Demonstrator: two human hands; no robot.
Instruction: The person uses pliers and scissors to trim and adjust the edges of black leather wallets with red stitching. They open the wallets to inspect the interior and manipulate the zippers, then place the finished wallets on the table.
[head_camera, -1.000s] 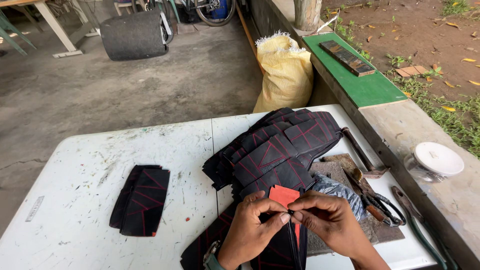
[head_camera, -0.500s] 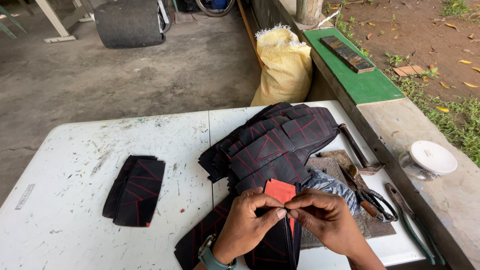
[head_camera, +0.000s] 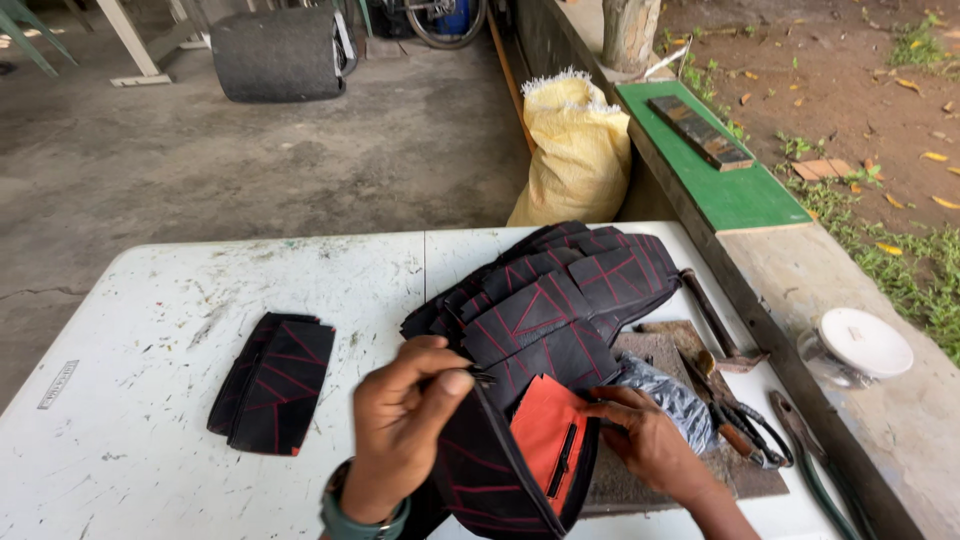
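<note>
My left hand pinches the upper edge of a black pouch with red stitched lines and lifts it off the white table. The pouch gapes and shows an orange lining with a short dark zip. My right hand grips the pouch's right rim beside the orange lining. Behind my hands lies a spread pile of black pieces with red stitching.
A small stack of the same black pieces lies at the left. Scissors and metal tools rest on a dark mat at the right. A white lidded jar stands on the concrete ledge. A yellow sack leans behind the table.
My hands were pinched together over the orange part; now they have drawn apart, the left one moving left and up, and the pouch stands open showing its lining.
</note>
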